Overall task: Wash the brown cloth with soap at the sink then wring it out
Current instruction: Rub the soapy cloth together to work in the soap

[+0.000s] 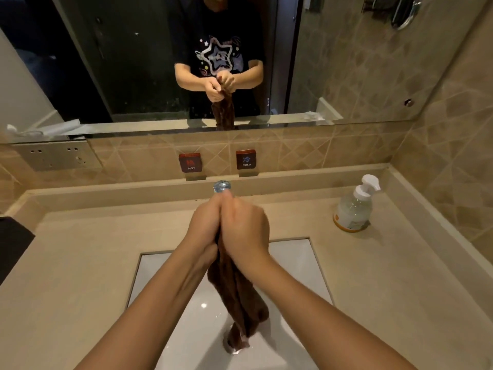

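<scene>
The brown cloth (pixel 237 297) hangs in a long wet bunch over the white sink (pixel 298 265), its lower end near the drain with a bit of white foam on it. My left hand (pixel 205 225) and my right hand (pixel 244 228) are pressed together above the basin, both closed around the cloth's top end. Just behind my hands shows the chrome tap (pixel 222 186). A clear soap pump bottle (pixel 353 209) with a white head stands on the counter to the right.
Red HOT (pixel 190 162) and COLD (pixel 246 159) plaques stand on the tiled ledge behind the tap. A mirror (pixel 133 62) above reflects a person holding the cloth. A socket panel (pixel 57 156) is at the left wall. A dark object (pixel 12 247) sits at the counter's left edge.
</scene>
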The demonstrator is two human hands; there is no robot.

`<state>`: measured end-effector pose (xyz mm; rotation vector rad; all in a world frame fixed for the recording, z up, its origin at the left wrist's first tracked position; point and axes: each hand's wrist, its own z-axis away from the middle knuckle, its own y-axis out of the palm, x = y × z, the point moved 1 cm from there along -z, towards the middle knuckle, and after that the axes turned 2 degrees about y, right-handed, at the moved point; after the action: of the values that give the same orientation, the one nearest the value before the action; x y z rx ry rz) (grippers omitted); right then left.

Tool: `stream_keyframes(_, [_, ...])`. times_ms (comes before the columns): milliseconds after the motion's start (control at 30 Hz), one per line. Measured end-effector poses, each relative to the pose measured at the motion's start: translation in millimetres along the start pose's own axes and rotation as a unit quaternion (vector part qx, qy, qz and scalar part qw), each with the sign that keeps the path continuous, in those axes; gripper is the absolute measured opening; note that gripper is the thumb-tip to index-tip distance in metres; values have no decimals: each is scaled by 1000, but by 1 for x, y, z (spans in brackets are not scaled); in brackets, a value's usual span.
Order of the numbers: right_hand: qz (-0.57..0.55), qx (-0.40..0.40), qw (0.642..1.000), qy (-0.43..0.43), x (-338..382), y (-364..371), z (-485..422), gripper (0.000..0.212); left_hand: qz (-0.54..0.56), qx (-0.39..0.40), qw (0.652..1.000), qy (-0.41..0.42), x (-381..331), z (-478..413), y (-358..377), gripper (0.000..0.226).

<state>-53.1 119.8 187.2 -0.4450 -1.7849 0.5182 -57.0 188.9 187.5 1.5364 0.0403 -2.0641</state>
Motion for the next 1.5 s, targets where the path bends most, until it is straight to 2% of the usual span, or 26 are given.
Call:
stream_keyframes(67, [-58,-15,997,44,-3,-4,-17,54,31,53,997,-39,5,4,0,24])
stream_keyframes(133, [-123,3,987,100,-8,-11,-35,54,58,109,989,-78,9,11,-1,19])
stream_keyframes(200, [-170,32,977,122,-13,-13,-41,53,82,150,981,-92,8,14,-8,25])
stream_keyframes(367, [-124,76,980,132,-35,-29,-37,47,187,152,967,-81,-5,10,-42,52])
stream_keyframes(500, [-58,76,994,60,-64,-47,-33,42,236,113,964,-49,-15,6,-57,38])
stream_keyframes(533, [-35,88,995,34,-68,-48,-30,38,241,106,964,-45,-15,5,-57,36])
stream_keyframes(600, [-30,131,991,-6,-70,-48,-22,12,241,99,965,-43,-13,3,-58,33])
stream_keyframes(633, [-37,158,986,-26,-71,-47,-18,13,235,103,965,-45,-12,2,-57,30])
stream_keyframes(733, [-17,230,965,-124,-69,-34,-4,57,212,141,965,-60,-11,3,-49,35])
stream_keyframes(800, [-11,253,954,-160,-65,-17,7,67,195,166,964,-75,-10,5,-43,43])
stream_keyframes(900, [-83,222,963,-126,-65,-1,13,47,191,167,964,-77,-13,9,-40,45])
stream_keyframes(1033, [-81,174,975,-111,-74,-13,4,22,190,81,976,-62,-18,1,-60,26])
stream_keyframes(1100, [-141,201,967,-68,-73,-24,2,19,123,72,988,-58,-19,-3,-73,15])
stream_keyframes(1167, [-174,216,960,-37,-67,-33,0,21,-57,53,997,-30,-16,-11,-87,3])
stream_keyframes(1200, [-163,215,962,-44,-65,-36,-2,19,-157,42,987,0,-13,-15,-94,6])
stream_keyframes(1267, [-133,234,961,-63,-58,-42,-6,14,-319,53,942,89,-9,-20,-102,15])
stream_keyframes(1333, [-107,283,951,-71,-51,-49,-11,16,-430,101,880,176,-6,-21,-102,21])
stream_keyframes(1400, [-92,315,942,-76,-47,-56,-17,17,-478,174,837,200,-6,-17,-99,25])
stream_keyframes(1500, [-105,342,931,-66,-49,-62,-27,16,-476,302,803,191,-6,-10,-95,28])
